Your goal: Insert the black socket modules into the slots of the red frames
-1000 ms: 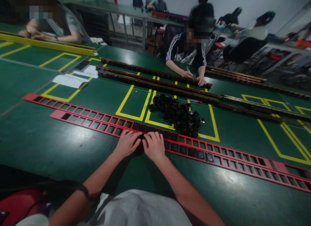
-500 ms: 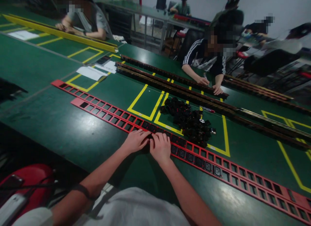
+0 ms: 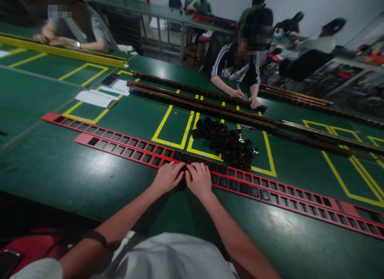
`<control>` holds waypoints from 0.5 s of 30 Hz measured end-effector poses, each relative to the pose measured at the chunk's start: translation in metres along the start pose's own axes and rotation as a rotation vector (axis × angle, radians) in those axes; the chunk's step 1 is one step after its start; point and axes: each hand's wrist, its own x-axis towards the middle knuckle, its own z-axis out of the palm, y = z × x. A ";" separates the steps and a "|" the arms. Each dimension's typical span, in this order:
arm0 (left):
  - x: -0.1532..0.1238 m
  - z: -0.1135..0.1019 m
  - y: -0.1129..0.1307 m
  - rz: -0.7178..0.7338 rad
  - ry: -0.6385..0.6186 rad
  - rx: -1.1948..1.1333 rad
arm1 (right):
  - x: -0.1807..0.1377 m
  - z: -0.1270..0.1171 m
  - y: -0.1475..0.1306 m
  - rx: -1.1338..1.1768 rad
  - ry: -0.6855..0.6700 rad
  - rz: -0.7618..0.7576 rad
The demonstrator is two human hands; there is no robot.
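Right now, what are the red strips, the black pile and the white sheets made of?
Red strips: perhaps painted metal, thin and evenly coloured; plastic is possible.
Black pile: probably plastic parts, dark, with shiny glints that may be metal.
White sheets: likely matt paper, one curling up.

The person's 2 forearms (image 3: 129, 213) slant inward, left hand (image 3: 167, 178) and right hand (image 3: 199, 180) close together, fingers (image 3: 198, 168) bent.
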 end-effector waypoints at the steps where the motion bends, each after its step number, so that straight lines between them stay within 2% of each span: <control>1: 0.000 0.000 0.000 0.002 0.001 0.008 | 0.000 0.000 -0.001 -0.002 0.002 0.004; 15: 0.007 -0.002 -0.005 -0.009 -0.017 -0.040 | 0.000 -0.002 -0.011 -0.018 0.030 0.113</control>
